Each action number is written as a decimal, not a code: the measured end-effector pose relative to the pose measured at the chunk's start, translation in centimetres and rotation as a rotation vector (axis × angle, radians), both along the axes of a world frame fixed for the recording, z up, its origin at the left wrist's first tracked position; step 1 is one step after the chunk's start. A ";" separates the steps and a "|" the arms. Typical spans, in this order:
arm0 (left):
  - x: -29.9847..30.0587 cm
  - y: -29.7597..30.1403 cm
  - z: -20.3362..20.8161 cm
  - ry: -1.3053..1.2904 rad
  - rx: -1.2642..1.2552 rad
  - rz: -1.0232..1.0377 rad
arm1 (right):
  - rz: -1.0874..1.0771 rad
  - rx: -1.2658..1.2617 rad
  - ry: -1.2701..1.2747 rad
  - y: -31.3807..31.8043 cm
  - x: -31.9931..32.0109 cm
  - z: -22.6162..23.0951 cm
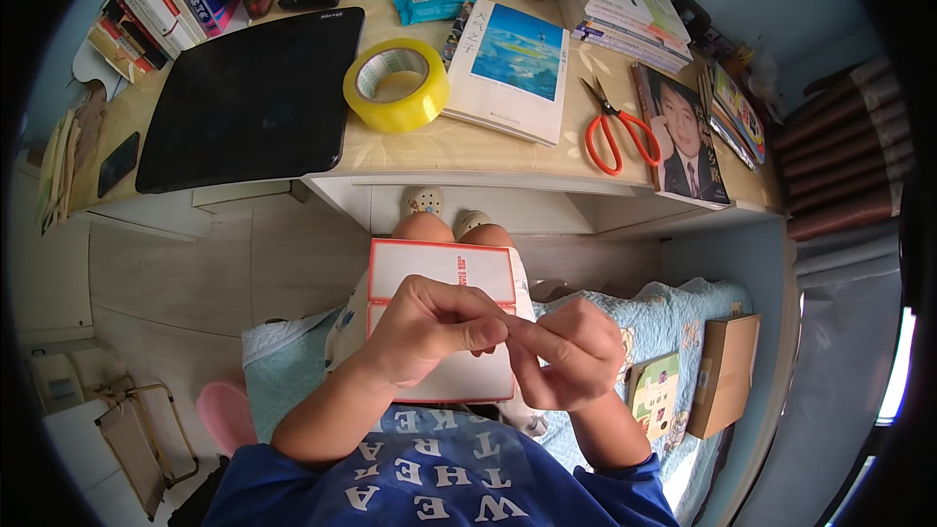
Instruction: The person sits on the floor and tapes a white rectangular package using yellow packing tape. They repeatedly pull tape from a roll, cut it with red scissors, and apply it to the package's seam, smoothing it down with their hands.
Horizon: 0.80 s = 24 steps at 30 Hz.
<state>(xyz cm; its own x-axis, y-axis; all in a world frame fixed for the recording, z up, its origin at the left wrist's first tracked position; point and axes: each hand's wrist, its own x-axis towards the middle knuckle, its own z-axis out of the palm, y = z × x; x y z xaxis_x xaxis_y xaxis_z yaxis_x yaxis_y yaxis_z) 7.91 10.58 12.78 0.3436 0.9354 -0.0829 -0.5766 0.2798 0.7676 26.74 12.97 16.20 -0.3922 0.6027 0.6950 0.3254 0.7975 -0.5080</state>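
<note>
On your lap, below the desk edge, lies a white book with a red border (pixel 441 273), flat and face up, its top edge pointing toward your knees. Your left hand (pixel 429 332) rests on top of it, fingers curled inward, thumb and forefinger pressed together at their tips. Your right hand (pixel 571 351) sits just beside the book's right edge, also curled, and its fingertips meet those of the left hand over the book's right side. Both hands appear to pinch something very small between them; what it is you cannot tell from this view, as it is too small or hidden by the fingers.

Above, on the desk (pixel 468 141), a roll of yellowish packing tape (pixel 395 85) stands between a large black tablet-like slab (pixel 249 98) on the left and a white book with a blue sea picture (pixel 512 68) on the right, which the tape is just beside. Further right lie orange-handled scissors (pixel 613 127), shut, and next to them a book with a portrait cover (pixel 683 137) hanging slightly over the desk's edge. Stacks of books (pixel 630 10) line the back of the desk, and a teal packet (pixel 431 3) lies behind the tape.

To your right, on a pale blue quilted cover (pixel 664 307), rest a brown cardboard box (pixel 724 371) and a small green booklet (pixel 656 385), touching each other. At lower left on the floor sits a pink slipper (pixel 223 415).
</note>
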 end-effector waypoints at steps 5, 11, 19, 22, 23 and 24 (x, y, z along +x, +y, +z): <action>-0.2 -0.4 1.6 0.504 0.269 0.170 | -0.030 0.107 -0.208 0.7 0.4 -0.6; 0.3 -0.9 1.8 0.457 0.204 0.157 | -0.085 0.141 -0.220 0.2 0.2 -1.3; -0.9 -0.1 2.9 0.972 0.674 -0.011 | -0.040 0.089 -0.276 -0.3 0.9 -1.3; 0.4 0.0 1.8 0.726 0.551 0.096 | -0.077 0.062 -0.222 -0.4 0.8 -1.3; 0.6 -0.1 0.8 0.550 0.375 0.044 | -0.094 0.064 -0.187 -0.4 0.7 -1.2; 0.8 -0.2 -0.1 0.390 0.230 0.045 | -0.111 0.066 -0.153 -0.4 0.6 -1.1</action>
